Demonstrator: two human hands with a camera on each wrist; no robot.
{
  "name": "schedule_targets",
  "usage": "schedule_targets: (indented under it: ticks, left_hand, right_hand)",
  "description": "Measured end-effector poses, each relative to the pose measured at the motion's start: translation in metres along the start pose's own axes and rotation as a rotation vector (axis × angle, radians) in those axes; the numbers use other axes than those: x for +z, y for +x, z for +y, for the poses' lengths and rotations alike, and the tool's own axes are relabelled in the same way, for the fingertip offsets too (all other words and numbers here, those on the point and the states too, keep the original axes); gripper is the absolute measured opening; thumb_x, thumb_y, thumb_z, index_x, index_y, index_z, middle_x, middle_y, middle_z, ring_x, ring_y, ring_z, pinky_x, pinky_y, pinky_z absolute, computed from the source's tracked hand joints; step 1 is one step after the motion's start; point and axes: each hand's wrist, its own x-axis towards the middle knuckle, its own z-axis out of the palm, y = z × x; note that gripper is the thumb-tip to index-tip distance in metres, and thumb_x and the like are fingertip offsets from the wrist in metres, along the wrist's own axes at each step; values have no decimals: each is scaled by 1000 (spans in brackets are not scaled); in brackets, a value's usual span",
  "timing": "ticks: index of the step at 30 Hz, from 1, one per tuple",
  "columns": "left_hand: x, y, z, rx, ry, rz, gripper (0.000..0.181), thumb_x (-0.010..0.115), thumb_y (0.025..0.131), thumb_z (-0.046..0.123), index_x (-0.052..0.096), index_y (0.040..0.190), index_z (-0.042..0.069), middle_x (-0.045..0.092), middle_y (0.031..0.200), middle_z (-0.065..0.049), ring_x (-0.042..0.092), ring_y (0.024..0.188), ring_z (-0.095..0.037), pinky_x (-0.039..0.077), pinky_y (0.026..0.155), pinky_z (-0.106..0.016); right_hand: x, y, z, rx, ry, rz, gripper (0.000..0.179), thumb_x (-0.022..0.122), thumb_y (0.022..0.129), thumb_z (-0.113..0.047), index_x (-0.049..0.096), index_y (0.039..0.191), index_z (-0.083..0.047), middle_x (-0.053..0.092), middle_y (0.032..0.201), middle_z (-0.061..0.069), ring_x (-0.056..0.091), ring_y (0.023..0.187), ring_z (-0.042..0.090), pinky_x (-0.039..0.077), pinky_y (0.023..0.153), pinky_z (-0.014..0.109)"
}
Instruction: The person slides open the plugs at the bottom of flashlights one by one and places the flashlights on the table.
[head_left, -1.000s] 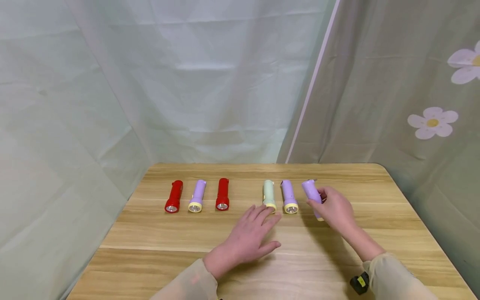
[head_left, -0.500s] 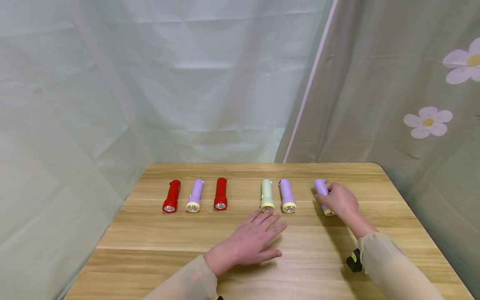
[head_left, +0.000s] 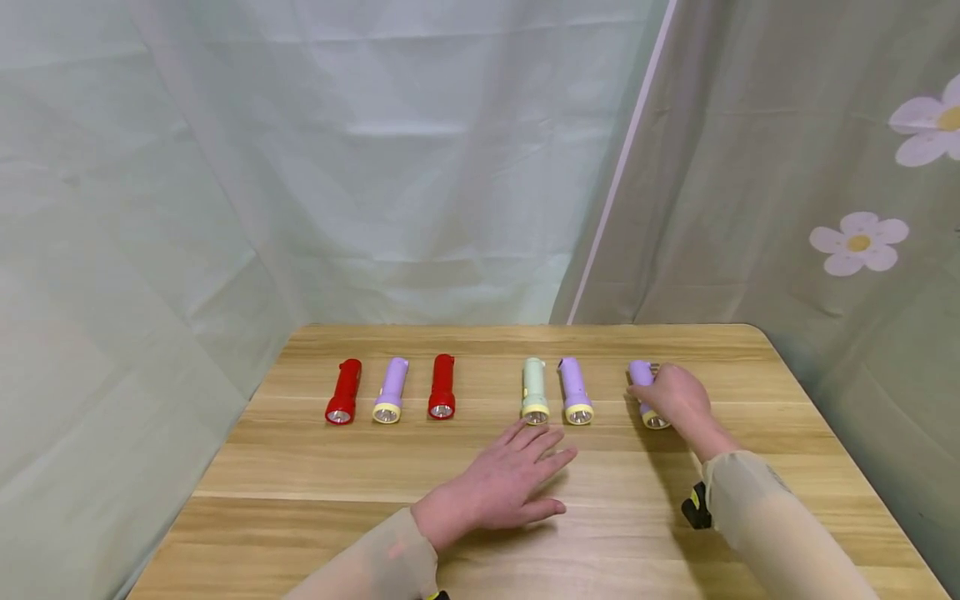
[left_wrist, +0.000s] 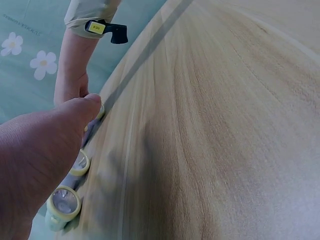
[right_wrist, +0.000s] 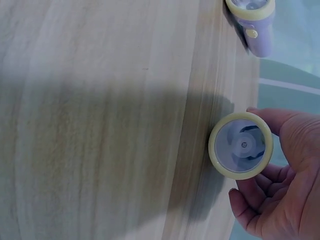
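Observation:
My right hand [head_left: 678, 400] grips a purple flashlight [head_left: 642, 375] with a pale yellow head at the right end of the row. In the right wrist view, thumb and fingers curl round its body behind the round lens [right_wrist: 241, 145]. My left hand [head_left: 498, 483] lies low over the table with its fingers spread, fingertips right at the head of a pale green flashlight [head_left: 534, 385]. Just right of that one lies another purple flashlight [head_left: 574, 387]. To the left lie a red flashlight [head_left: 442, 383], a purple flashlight [head_left: 393, 385] and a second red flashlight [head_left: 346, 387].
The flashlights lie in a row along the back of the wooden table [head_left: 322, 533], lenses toward me. Pale cloth [head_left: 420, 183] hangs behind and to the left, and a flowered curtain [head_left: 720, 183] to the right.
My right hand has moved the tilted purple flashlight to the right and lowered it in line with the others. My left hand has drawn back slightly from the green flashlight's head.

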Motion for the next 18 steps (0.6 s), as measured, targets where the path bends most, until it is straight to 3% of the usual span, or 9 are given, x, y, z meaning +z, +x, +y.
schedule_targets:
  ticks: [18]
  left_hand:
    - [-2, -4, -3, -21, -29, 2, 73, 41, 102, 66, 35, 160, 22, 36, 162, -8, 30, 150, -29, 23, 120, -53]
  right_hand:
    - [2, -3, 0, -13, 46, 3, 68, 77, 87, -43, 48, 112, 12, 60, 94, 24, 59, 78, 33, 50, 67, 44]
